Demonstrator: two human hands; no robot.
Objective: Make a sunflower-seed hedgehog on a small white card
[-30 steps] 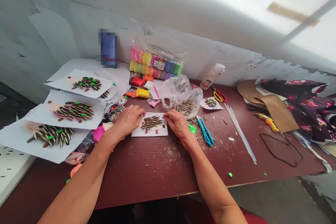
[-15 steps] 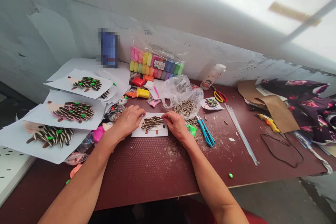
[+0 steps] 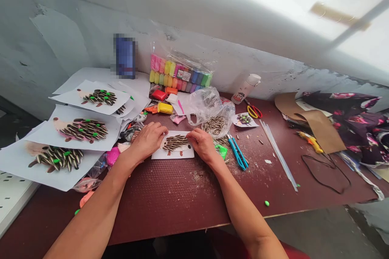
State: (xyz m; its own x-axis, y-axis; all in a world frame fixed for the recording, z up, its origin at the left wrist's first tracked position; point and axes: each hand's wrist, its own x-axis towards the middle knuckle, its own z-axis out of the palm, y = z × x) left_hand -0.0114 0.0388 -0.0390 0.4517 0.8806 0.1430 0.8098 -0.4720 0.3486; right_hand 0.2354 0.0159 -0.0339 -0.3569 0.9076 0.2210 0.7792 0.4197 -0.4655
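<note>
A white card (image 3: 156,153) bearing a hedgehog picture lies on the table in front of me, its spines made of striped sunflower seeds (image 3: 176,142), with brown feet below. My left hand (image 3: 151,137) is closed at the card's upper left edge, fingertips on the paper. At the upper right corner, my right hand (image 3: 201,142) is closed in a pinch on the card. Just beyond my right hand, a clear plastic bag (image 3: 206,103) holds loose sunflower seeds (image 3: 213,125). A green packet (image 3: 222,151) lies beside my right wrist.
Larger hedgehog sheets (image 3: 80,125) are stacked at left. A blue utility knife (image 3: 238,153), scissors (image 3: 253,111), clear glue sticks (image 3: 279,156) and a yellow glue gun (image 3: 311,141) lie at right. Behind stand a pack of coloured clay (image 3: 180,75) and a white bottle (image 3: 246,89).
Both hands keep their places on the card. The whole view has shifted very slightly; nothing has been picked up or let go.
</note>
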